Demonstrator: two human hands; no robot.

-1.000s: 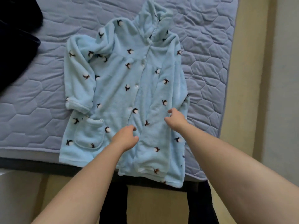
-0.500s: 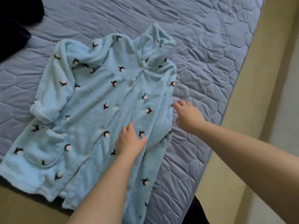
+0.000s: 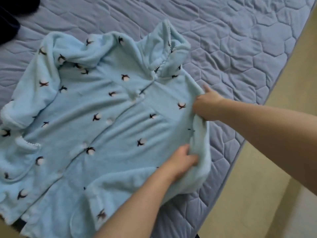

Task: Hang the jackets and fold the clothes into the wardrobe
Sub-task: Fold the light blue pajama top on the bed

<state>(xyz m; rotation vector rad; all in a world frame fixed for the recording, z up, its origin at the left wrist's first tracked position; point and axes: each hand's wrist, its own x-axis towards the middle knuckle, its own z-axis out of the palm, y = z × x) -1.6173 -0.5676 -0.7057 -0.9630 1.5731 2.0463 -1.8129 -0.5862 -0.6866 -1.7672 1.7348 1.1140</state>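
Observation:
A light blue fleece jacket (image 3: 106,121) with a hood and a small dark-and-white print lies front up on the bed, its buttons down the middle. Its right sleeve is folded in over the front. My right hand (image 3: 205,105) grips the jacket's right edge near the shoulder, fingers curled into the fleece. My left hand (image 3: 181,160) grips the same edge lower down, where the fabric is bunched and lifted. The jacket's left sleeve (image 3: 25,97) lies bent along the left side.
The jacket rests on a grey-blue quilted mattress (image 3: 240,48). Dark clothing (image 3: 8,23) lies at the top left corner. A beige floor (image 3: 274,169) runs along the bed's right edge.
The view swung so the jacket lies diagonally. Both hands moved from the folded sleeve on the front to the jacket's right edge and took hold of it, bunching the fabric.

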